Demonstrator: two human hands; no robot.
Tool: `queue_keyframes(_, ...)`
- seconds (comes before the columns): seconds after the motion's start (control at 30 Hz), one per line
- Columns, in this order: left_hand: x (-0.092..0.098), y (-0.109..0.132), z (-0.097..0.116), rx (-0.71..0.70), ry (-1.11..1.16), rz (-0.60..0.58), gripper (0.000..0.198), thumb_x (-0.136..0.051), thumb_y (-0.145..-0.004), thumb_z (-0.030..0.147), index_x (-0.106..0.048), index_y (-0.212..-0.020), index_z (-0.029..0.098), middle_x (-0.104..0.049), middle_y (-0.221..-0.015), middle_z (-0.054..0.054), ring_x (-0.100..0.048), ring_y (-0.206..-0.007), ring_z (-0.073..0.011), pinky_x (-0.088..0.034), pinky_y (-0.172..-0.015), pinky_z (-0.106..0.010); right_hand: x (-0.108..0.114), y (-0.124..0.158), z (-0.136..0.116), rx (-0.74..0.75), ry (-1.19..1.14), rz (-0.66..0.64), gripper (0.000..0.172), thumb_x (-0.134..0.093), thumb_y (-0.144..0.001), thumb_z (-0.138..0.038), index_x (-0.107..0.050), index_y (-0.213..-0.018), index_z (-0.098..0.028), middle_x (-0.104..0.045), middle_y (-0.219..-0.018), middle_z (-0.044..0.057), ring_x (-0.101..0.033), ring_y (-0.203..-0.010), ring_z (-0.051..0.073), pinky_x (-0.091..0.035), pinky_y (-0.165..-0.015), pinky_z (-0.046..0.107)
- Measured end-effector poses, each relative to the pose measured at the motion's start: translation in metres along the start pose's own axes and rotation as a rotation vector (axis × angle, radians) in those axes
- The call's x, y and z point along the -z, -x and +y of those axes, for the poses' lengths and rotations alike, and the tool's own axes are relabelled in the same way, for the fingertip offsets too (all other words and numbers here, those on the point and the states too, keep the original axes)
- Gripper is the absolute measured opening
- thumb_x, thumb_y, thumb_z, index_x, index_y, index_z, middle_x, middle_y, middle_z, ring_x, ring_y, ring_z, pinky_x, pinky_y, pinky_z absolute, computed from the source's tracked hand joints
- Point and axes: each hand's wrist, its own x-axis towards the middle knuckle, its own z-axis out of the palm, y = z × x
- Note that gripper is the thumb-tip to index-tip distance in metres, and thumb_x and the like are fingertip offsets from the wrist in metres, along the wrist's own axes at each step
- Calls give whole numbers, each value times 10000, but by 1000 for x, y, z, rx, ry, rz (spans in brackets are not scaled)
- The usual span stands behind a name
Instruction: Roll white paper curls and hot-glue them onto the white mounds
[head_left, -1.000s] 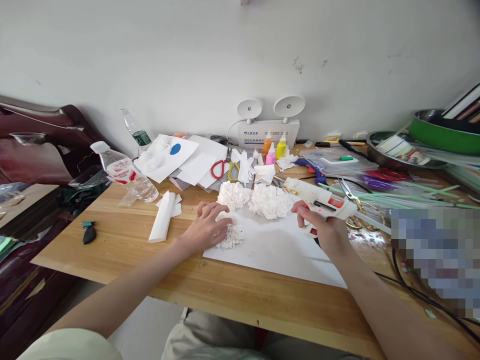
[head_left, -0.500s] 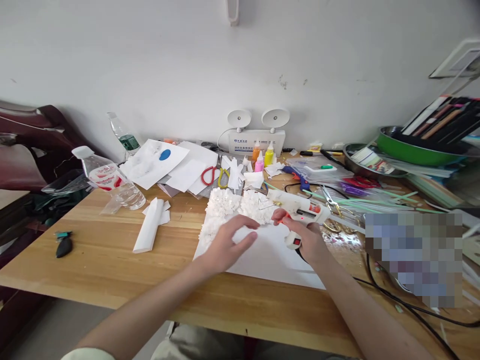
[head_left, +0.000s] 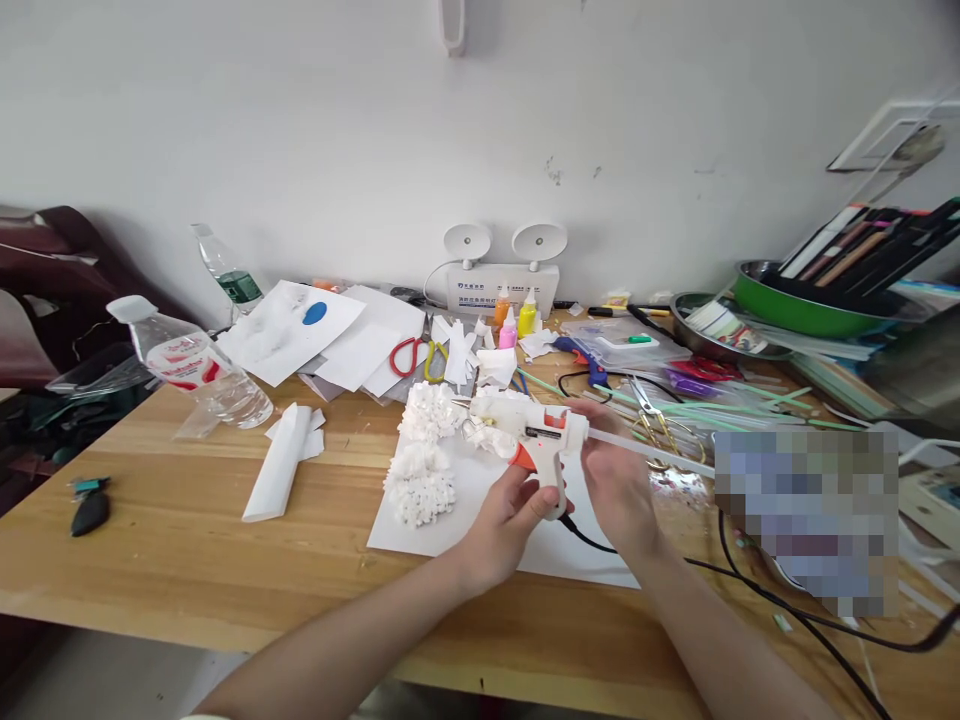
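My left hand is closed around the handle of a white hot glue gun with an orange trigger, its nozzle pointing left. At the gun's rear, my right hand is beside the long translucent glue stick. That hand is blurred and its fingers are partly hidden, so I cannot tell whether it grips the stick. Below the gun, a white sheet lies on the table with clusters of crinkled white paper pieces along its left and far parts.
Left of the sheet lies a folded white paper, near a water bottle. Red-handled and gold-handled scissors, paint bottles and a blue glue gun lie behind. A black cable crosses the right side.
The glue gun has passed from my right hand into my left and moved left. My right hand has shifted to its rear by the glue stick. The camera view has turned slightly right.
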Motion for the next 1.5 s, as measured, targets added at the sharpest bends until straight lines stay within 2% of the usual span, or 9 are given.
queue_keyframes(0.07, 3, 1, 0, 2, 42, 4, 296, -525, -807, 396, -515, -987, 162, -548, -800, -47, -533, -769, -162, -393, -746, -300, 2, -2, -5, 171, -14, 127, 421, -574, -691, -467, -534, -1057, -264, -545, -818, 35, -515, -715, 176, -452, -648, 330)
queue_keyframes(0.13, 5, 1, -1, 10, 96, -8, 293, -526, -807, 394, -515, -982, 159, -544, -803, -47, -538, -777, -165, -388, -757, -309, 4, -3, -10, 274, -16, 224, 311, -588, -702, -391, -574, -989, -273, -510, -728, 11, -490, -679, 163, -432, -698, 354)
queue_keyframes(0.3, 9, 0, -3, 8, 158, -48, 252, -511, -822, 373, -522, -948, 155, -542, -804, -50, -535, -772, -161, -382, -757, -315, 6, -1, -17, 375, 66, 352, 85, -552, -743, -278, -617, -797, -272, -545, -675, 7, -491, -581, 153, -425, -625, 354)
queue_keyframes(0.4, 10, -1, -2, 4, 166, -52, 228, -508, -828, 353, -519, -942, 156, -530, -810, -47, -529, -776, -157, -377, -752, -307, 6, -1, -17, 398, 153, 372, 98, -529, -762, -258, -618, -722, -252, -551, -662, 18, -519, -608, 168, -430, -614, 354)
queue_keyframes(0.6, 12, -1, -2, 18, 140, -55, 232, -512, -821, 363, -514, -929, 158, -528, -807, -47, -530, -794, -163, -366, -755, -302, 7, -1, -15, 371, 241, 397, 122, -516, -772, -333, -581, -731, -238, -560, -686, 28, -532, -590, 165, -455, -599, 357)
queue_keyframes(0.8, 11, -2, 0, 10, 140, -58, 234, -510, -826, 344, -501, -926, 132, -525, -788, -44, -508, -735, -139, -364, -718, -284, 8, -4, -13, 463, 213, 371, 105, -531, -784, -261, -616, -760, -204, -570, -660, 5, -542, -592, 143, -439, -591, 319)
queue_keyframes(1.0, 12, -2, -4, 24, 128, -56, 278, -510, -819, 378, -496, -955, 136, -526, -750, -37, -491, -723, -141, -353, -636, -256, 7, -3, -10, 401, 214, 407, 118, -544, -794, -251, -637, -754, -190, -583, -671, -1, -532, -573, 120, -424, -572, 286)
queue_keyframes(1.3, 12, -2, -2, 12, 72, -46, 279, -497, -827, 379, -476, -949, 129, -528, -772, -46, -486, -718, -135, -317, -580, -237, 5, -4, -4, 326, 142, 456, 106, -611, -746, -299, -650, -734, -201, -583, -577, -16, -533, -517, 121, -431, -572, 295)
queue_keyframes(1.5, 12, -2, -2, 28, 109, -52, 307, -498, -826, 384, -467, -987, 124, -536, -759, -48, -468, -698, -125, -292, -560, -231, 9, -3, -1, 273, 134, 346, 145, -542, -795, -322, -618, -805, -199, -586, -626, 2, -550, -612, 147, -423, -598, 309)
